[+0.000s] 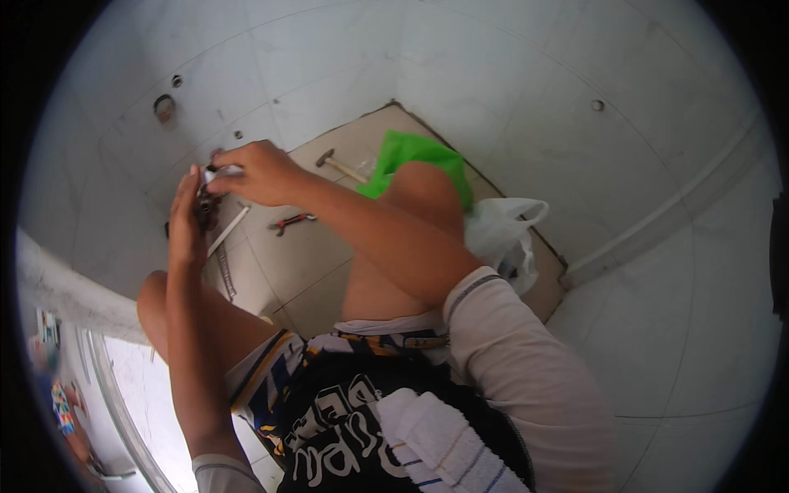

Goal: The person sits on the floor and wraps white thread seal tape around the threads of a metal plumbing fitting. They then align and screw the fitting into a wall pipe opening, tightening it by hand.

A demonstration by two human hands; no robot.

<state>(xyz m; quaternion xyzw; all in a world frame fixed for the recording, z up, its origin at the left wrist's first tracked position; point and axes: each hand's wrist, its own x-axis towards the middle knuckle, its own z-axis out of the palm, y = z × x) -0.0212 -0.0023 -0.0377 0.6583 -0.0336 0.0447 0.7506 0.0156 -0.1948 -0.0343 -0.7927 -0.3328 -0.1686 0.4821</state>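
Near the wall at the left, my two hands are close together. My left hand [187, 215] is raised, its fingers pointing up along a small metal fitting [205, 205] that is partly hidden by the hand. From the right, my right hand [261, 172] reaches across with thumb and fingers pinched around a small white piece [223, 172] at the top of the fitting. What exactly the white piece is, I cannot make out. Below the hands, a white strip [228, 230] and a flexible metal hose [225, 273] lie on the tiles.
On the tiled floor [320, 287] lie a hammer [342, 167] and a red and black wrench [291, 223]. A green bag [415, 152] and a white plastic bag [497, 230] sit by my knee. Pipe openings [164, 108] show in the wall. Another person [64, 407] is beyond the doorway.
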